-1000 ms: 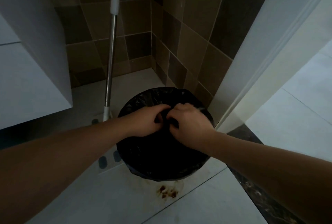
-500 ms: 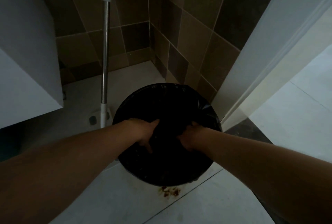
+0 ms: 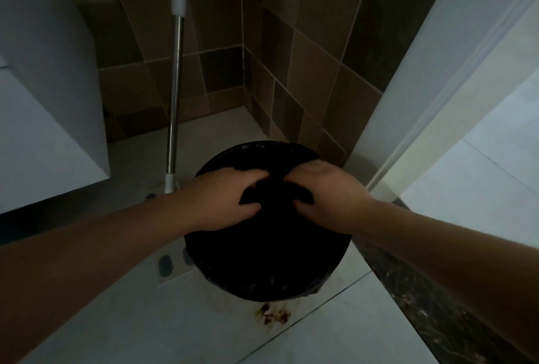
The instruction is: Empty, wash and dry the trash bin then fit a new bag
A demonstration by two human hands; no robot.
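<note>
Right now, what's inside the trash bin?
Only a black bag shows, lining the trash bin. The left hand and right hand bunch its top together, so whatever trash lies inside is covered.

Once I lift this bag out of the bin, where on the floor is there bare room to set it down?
Bare tile lies near you, left of the brown stain. More lies behind the bin, toward the tiled corner. It is crowded left of the bin, by the mop, and tight on the right by the door frame.

My left hand (image 3: pixel 224 198) and right hand (image 3: pixel 326 197) bunch the black trash bag (image 3: pixel 271 247) (dim light) over the bin.
</note>
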